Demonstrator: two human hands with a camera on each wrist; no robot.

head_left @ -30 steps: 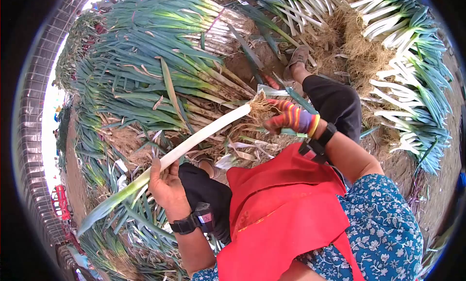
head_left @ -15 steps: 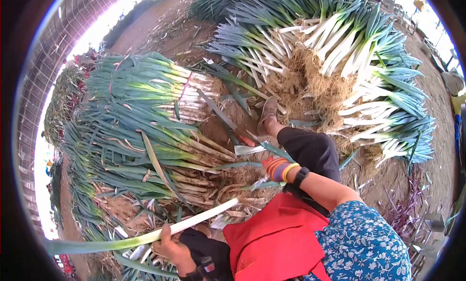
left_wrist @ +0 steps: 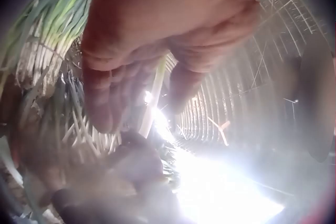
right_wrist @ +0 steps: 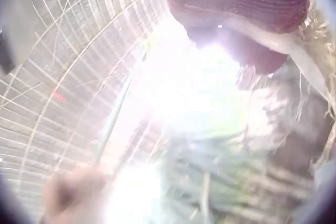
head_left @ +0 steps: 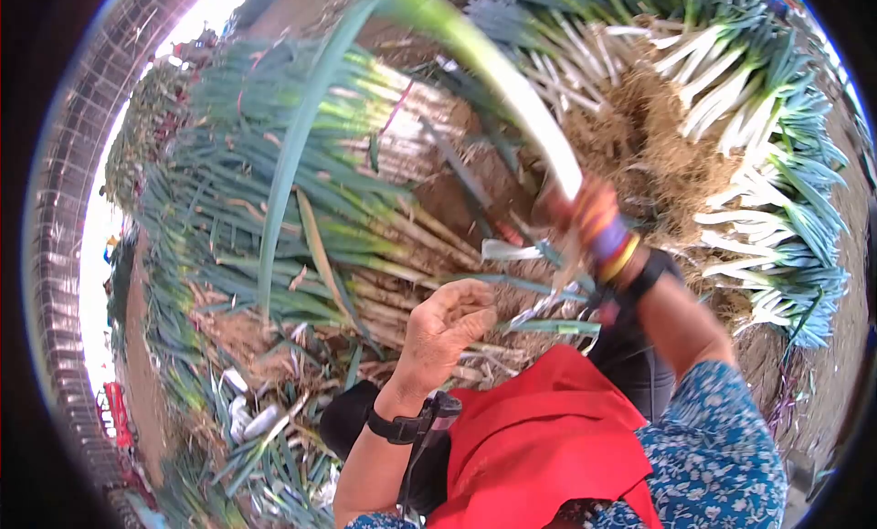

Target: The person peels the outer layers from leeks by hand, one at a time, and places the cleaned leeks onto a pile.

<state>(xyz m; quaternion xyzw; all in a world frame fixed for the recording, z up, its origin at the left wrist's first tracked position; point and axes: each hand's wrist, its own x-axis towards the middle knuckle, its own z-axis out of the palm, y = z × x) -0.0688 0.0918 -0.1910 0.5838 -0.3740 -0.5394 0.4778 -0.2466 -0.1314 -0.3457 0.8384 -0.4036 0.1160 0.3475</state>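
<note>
In the head view a single leek (head_left: pixel 521 95) slants upward, its white root end in the gloved right hand (head_left: pixel 598 223), which grips it; its green top runs out at the upper edge and one long leaf droops left. The bare left hand (head_left: pixel 448 333) is raised over the red apron's edge, its fingers loosely bent and holding nothing. The left wrist view shows the same left hand (left_wrist: pixel 157 29) close up with fingers hanging. In the right wrist view the striped glove (right_wrist: pixel 241 3) is partly washed out by glare.
A large pile of untrimmed leeks (head_left: pixel 301 191) lies at left, one bundle tied with a pink band. Leeks with white stems (head_left: pixel 722 90) form an arc at right, roots inward. Cut leaves and peelings (head_left: pixel 274 419) litter the ground at lower left.
The leek has passed from the left hand to the right and swung up with its leaves away from the body. The left hand has let go and risen toward the middle.
</note>
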